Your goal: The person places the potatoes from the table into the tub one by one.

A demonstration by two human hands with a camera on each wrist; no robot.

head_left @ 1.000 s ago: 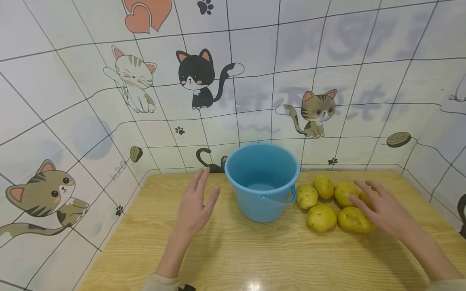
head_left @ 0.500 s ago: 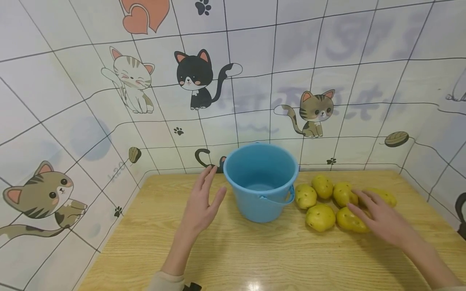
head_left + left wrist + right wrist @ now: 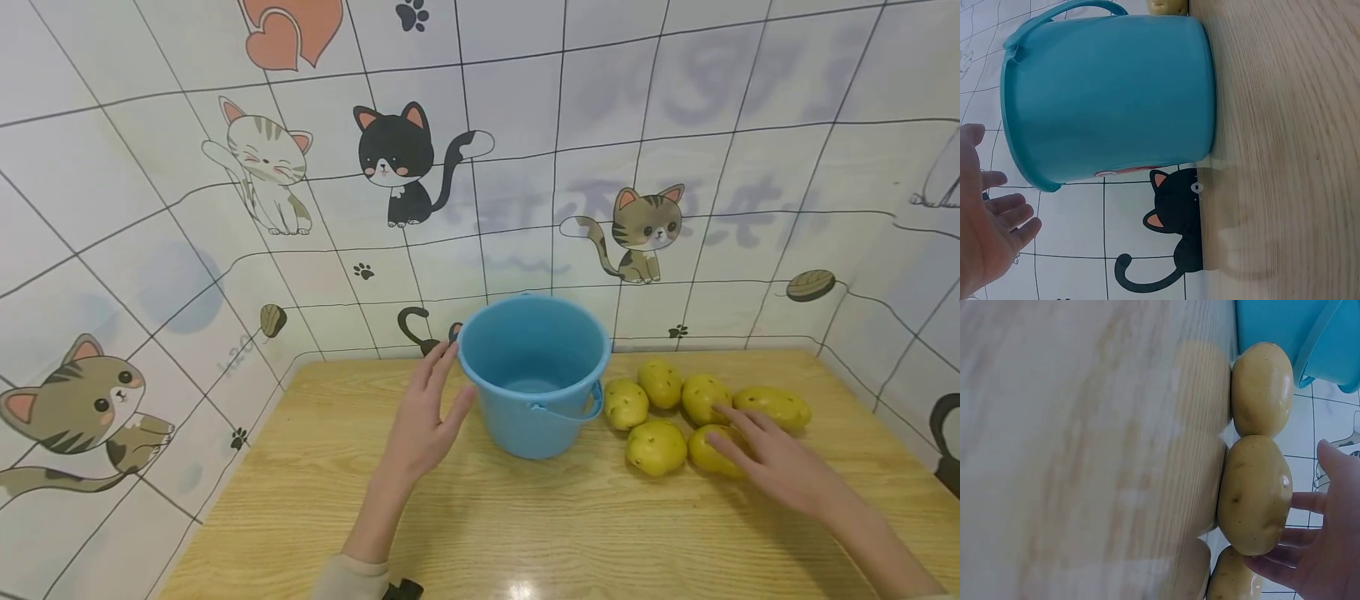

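My left hand [image 3: 422, 417] is held flat with fingers straight, palm turned toward the blue bucket [image 3: 534, 373]. The fingertips sit just beside the bucket's rim on its left side; the left wrist view shows a narrow gap between palm and bucket wall, so I record no contact. This hand holds nothing.

The bucket stands upright on the wooden counter [image 3: 300, 508], near the back wall, its handle folded down on the front right side. I see nothing inside it.

My right hand [image 3: 776, 462] is spread open, fingers extended over a cluster of five potatoes [image 3: 657, 447] lying on the counter just right of the bucket. The fingertips rest on or just over the nearest potato [image 3: 712, 454] at the front right of the cluster; the right wrist view shows the fingers against its far side, not curled round it. I cannot tell whether it is pressed or merely touched.

The potatoes lie close together, several touching one another. The tiled wall [image 3: 675, 167] behind carries cartoon cat stickers.
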